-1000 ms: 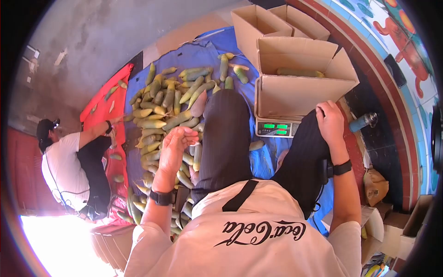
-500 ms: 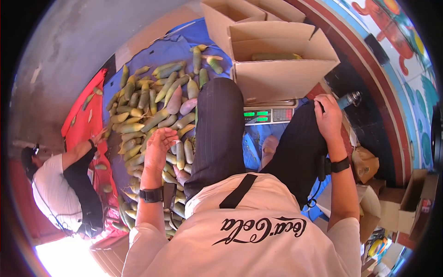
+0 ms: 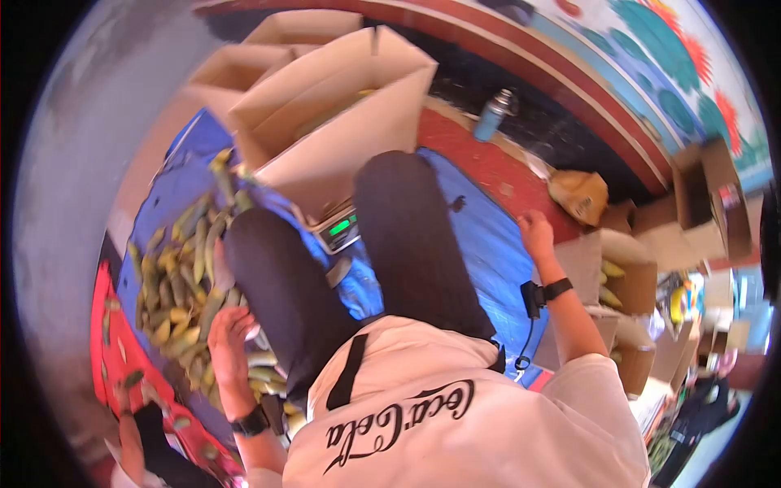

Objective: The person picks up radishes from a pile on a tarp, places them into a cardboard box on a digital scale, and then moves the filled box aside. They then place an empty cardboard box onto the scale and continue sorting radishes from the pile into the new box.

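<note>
My left hand (image 3: 230, 337) is beside my left knee, over a pile of green radishes (image 3: 191, 285). Its fingers are curled together, and a small pale bit shows at the fingertips, too blurred to name. My right hand (image 3: 537, 234) hangs in the air above the blue tarp (image 3: 480, 211), fingers loosely bent and a little apart, with nothing visible in them. In front of my knees a tall cardboard box (image 3: 325, 150) stands on a scale (image 3: 340, 232) with a lit green display. Something green lies inside that box.
More cardboard boxes (image 3: 305, 26) stand behind the tall one. At right are a blue flask (image 3: 492, 118), a brown paper bag (image 3: 579, 195) and an open box (image 3: 634, 276) holding radishes. A co-worker (image 3: 154, 439) is at lower left by a red cloth (image 3: 102, 325); another person (image 3: 695, 431) is far right.
My view has swung to the right. My right hand has left my right knee and moved out over the tarp. My left hand stays curled near the pile.
</note>
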